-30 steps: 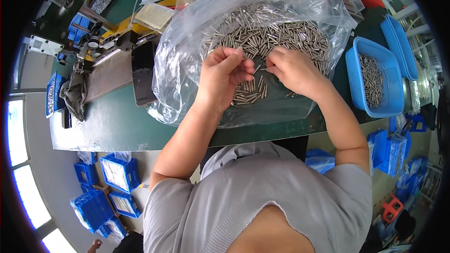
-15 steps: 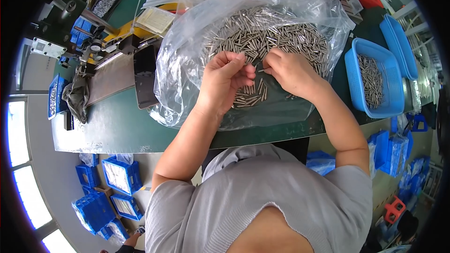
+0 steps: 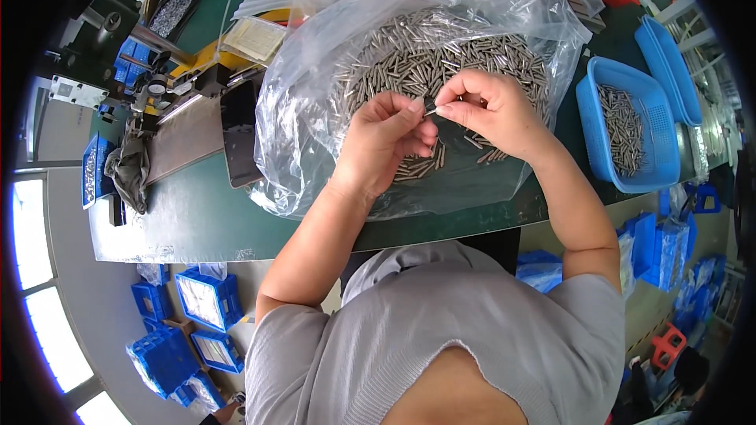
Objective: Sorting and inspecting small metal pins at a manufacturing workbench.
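Note:
A heap of small grey metal pins (image 3: 441,55) lies on a clear plastic bag (image 3: 315,126) spread over the green table (image 3: 197,220). My left hand (image 3: 386,142) and my right hand (image 3: 492,110) meet above the near edge of the heap. Together they pinch one thin metal pin (image 3: 431,110) between their fingertips. A few loose pins (image 3: 417,165) lie on the bag just under my left hand.
A blue basket (image 3: 626,130) with more pins stands at the right, a second blue tray (image 3: 669,55) behind it. A dark metal press fixture (image 3: 189,126) and a black block sit at the left. Red bins are at the back; blue crates stand on the floor.
Both hands have stayed over the heap's near edge, fingers shifting slightly. They now hold a single pin raised between the fingertips.

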`<state>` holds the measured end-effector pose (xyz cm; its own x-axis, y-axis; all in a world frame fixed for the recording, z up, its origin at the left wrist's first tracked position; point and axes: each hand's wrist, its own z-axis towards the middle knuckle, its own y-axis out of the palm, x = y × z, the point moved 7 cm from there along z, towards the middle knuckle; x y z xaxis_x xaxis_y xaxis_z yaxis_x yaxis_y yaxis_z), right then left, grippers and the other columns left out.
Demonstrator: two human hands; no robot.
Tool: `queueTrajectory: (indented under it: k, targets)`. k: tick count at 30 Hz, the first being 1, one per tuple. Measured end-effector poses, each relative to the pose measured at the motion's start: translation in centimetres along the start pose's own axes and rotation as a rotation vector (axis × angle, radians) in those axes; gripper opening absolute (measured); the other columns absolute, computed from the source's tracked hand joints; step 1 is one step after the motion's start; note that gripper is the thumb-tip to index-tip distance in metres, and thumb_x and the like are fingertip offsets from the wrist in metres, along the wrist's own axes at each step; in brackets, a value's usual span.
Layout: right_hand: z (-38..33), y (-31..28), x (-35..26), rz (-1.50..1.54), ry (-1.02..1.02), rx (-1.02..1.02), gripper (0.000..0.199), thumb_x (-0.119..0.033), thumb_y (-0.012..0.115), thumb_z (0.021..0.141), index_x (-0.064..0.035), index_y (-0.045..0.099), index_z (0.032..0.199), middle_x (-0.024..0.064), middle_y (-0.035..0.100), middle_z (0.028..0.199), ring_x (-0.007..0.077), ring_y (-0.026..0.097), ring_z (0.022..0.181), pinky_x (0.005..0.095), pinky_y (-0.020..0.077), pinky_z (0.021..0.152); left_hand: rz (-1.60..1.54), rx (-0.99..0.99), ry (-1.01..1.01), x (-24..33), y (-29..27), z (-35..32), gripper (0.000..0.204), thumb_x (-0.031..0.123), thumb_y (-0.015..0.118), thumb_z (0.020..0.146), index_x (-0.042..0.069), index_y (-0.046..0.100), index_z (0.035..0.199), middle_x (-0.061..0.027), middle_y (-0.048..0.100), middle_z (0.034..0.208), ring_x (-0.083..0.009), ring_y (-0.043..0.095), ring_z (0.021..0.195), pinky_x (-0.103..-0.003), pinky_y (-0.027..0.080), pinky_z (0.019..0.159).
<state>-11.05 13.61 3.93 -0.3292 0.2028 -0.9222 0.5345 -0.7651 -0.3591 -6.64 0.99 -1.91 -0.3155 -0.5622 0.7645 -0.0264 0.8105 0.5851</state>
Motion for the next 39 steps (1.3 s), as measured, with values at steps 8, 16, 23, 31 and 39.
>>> queueTrajectory:
  k: [8, 16, 23, 31, 39]
  targets:
    - [-0.1, 0.8, 0.2, 0.133, 0.006, -0.048, 0.008, -0.006, 0.065, 0.08, -0.0021, 0.059, 0.084, -0.0013, 0.058, 0.072, 0.0042, 0.053, 0.065, 0.02, 0.0433, 0.058, 0.003, -0.045, 0.007, 0.0, 0.6, -0.1, 0.012, 0.012, 0.055, 0.089, 0.0, 0.05, 0.087, -0.0125, 0.062, 0.073, -0.018, 0.062, 0.063, -0.027, 0.052, 0.054]
    - [0.3, 1.3, 1.8, 0.326, 0.192, -0.012, 0.011, -0.014, 0.064, 0.083, -0.0038, 0.059, 0.082, -0.0033, 0.054, 0.068, 0.0028, 0.046, 0.056, 0.0174, 0.0355, 0.049, -0.044, -0.045, 0.036, 0.1, 0.5, -0.1, 0.011, 0.009, 0.055, 0.088, 0.0, 0.05, 0.086, -0.0127, 0.062, 0.074, -0.0186, 0.062, 0.064, -0.028, 0.053, 0.055]
    - [0.6, -0.6, 4.4, 0.968, 0.404, 0.171, 0.012, -0.014, 0.059, 0.082, -0.0053, 0.056, 0.09, -0.0006, 0.053, 0.069, 0.0059, 0.048, 0.056, 0.0194, 0.0368, 0.044, -0.057, 0.164, 0.178, 1.7, -1.4, -0.3, 0.012, 0.011, 0.056, 0.088, 0.0, 0.051, 0.086, -0.0125, 0.061, 0.075, -0.0175, 0.061, 0.062, -0.027, 0.052, 0.055]
    - [0.5, 2.3, 1.2, -0.571, -0.235, -0.005, 0.009, -0.013, 0.065, 0.074, -0.0087, 0.064, 0.082, 0.0063, 0.056, 0.073, 0.0234, 0.059, 0.067, 0.0344, 0.0462, 0.058, -0.063, 0.158, 0.173, 1.9, -1.5, -0.3, 0.008, 0.009, 0.052, 0.09, 0.001, 0.053, 0.09, -0.0129, 0.061, 0.075, -0.0196, 0.06, 0.065, -0.028, 0.051, 0.058]
    - [0.4, 2.3, 1.5, -0.758, -0.225, -0.04, 0.012, -0.015, 0.064, 0.076, -0.0055, 0.057, 0.081, 0.0087, 0.057, 0.079, 0.0288, 0.059, 0.074, 0.0383, 0.0474, 0.063, -0.041, 0.143, 0.147, 1.6, -1.4, -0.1, 0.008, 0.01, 0.052, 0.09, 0.002, 0.052, 0.088, -0.0118, 0.061, 0.074, -0.0185, 0.06, 0.064, -0.027, 0.05, 0.056]
